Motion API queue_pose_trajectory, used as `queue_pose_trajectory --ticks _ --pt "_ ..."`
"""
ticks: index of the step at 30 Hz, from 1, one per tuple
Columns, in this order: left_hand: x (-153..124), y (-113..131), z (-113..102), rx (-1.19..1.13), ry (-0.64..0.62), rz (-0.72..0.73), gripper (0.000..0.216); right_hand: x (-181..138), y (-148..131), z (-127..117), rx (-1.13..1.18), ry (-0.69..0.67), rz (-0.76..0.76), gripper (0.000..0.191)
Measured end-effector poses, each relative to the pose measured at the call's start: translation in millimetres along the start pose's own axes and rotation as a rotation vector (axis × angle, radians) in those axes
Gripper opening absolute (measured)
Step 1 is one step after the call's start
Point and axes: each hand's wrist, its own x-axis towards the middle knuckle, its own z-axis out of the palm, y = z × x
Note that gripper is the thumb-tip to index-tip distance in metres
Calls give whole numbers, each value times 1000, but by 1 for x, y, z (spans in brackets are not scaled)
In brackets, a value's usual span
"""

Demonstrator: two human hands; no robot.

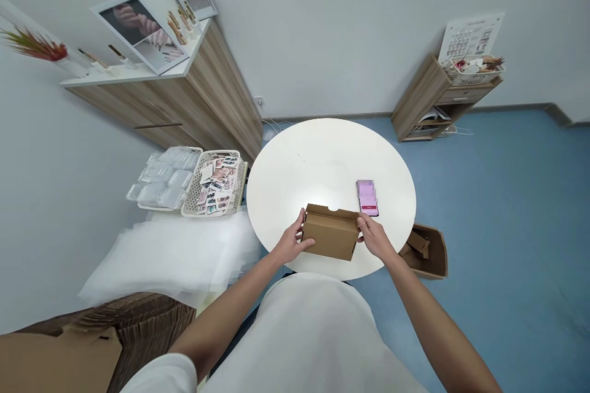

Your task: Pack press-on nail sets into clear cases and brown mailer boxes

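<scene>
A small brown cardboard box (330,238) is held at the near edge of the round white table (295,166). Its far side shows a flap with a small notch in the edge. My left hand (291,241) grips the box's left end, thumb across the near face and fingers at the side. At the right end, my right hand (372,234) is closed on the box's far corner. Just beyond that hand lies a phone (367,198) with a lit pink screen. What is inside the box cannot be seen.
Left of the table stand a basket of printed cards (216,184) and a basket of clear plastic packs (168,175). Nearer are white foam sheets (170,252) and stacked flat cardboard (152,331). An open carton (437,252) with cardboard pieces sits on the floor at right.
</scene>
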Motion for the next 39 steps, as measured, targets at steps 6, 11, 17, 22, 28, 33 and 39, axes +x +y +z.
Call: queue_pose_trajectory --ticks 6,11,17,22,28,33,39 --pt "2 5 -5 44 -64 -19 96 -3 0 -2 -93 13 -15 50" --pt "3 4 -7 73 -93 -35 102 -6 1 -3 -93 14 -31 53" --pt "3 -4 -3 60 -60 -70 107 -10 1 -1 -93 70 -57 55" --pt "-1 -10 4 50 51 -99 84 -11 6 4 -89 99 -56 55" --pt "1 -10 5 34 96 -56 67 -11 12 8 -64 119 -46 57" --pt "3 -11 4 80 96 -23 73 -10 14 7 -45 135 -48 56" --pt "2 -13 8 73 129 -34 73 -8 16 8 -28 145 -46 57"
